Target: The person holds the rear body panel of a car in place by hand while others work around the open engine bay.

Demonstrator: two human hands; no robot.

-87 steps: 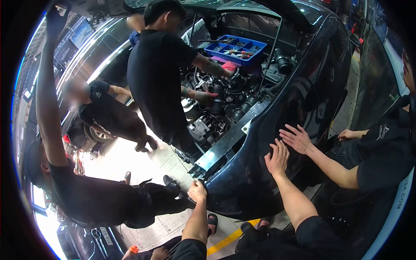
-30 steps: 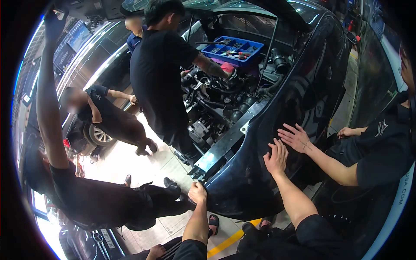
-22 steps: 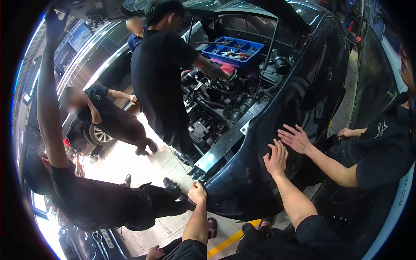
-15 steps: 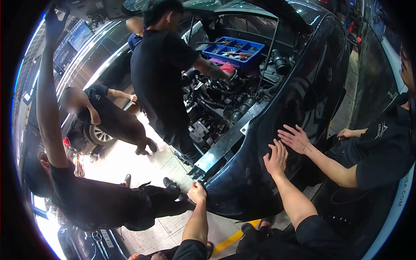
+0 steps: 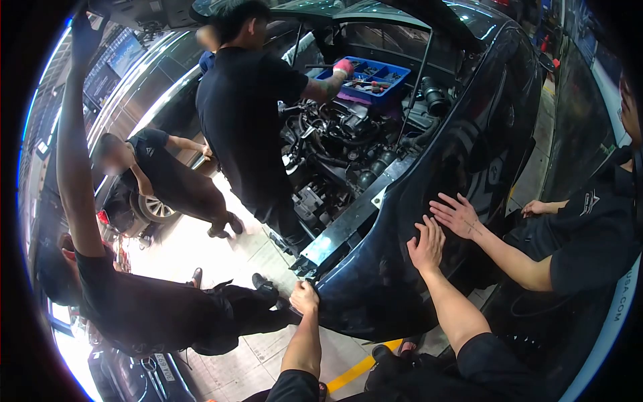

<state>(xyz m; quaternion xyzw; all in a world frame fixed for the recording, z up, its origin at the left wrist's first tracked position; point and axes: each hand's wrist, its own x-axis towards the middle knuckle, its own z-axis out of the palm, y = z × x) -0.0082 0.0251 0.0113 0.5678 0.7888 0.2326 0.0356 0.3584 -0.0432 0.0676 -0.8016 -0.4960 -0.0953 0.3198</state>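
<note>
A dark, glossy car fender panel (image 5: 375, 281) curves round the front corner of a car with its engine bay (image 5: 335, 147) exposed. My left hand (image 5: 305, 297) has its fingers curled round the panel's front edge. Flat against the panel's outer side lies my right hand (image 5: 427, 246), fingers stretched out. Just beside it, a co-worker's tattooed hand (image 5: 455, 216) also rests on the panel with spread fingers. A metal crossbar (image 5: 328, 242) runs behind the panel's edge.
A co-worker in black (image 5: 244, 127) leans over the engine, a pink-gloved hand at a blue parts tray (image 5: 375, 79). Another person (image 5: 154, 308) stands at the left with an arm raised. A person (image 5: 177, 177) is by a second car (image 5: 157, 90). Someone's hand (image 5: 534, 208) is at right.
The co-worker's pink-gloved hand has gone from the engine up to the blue tray, and that person's head has shifted left. Both my hands have stayed in place on the panel.
</note>
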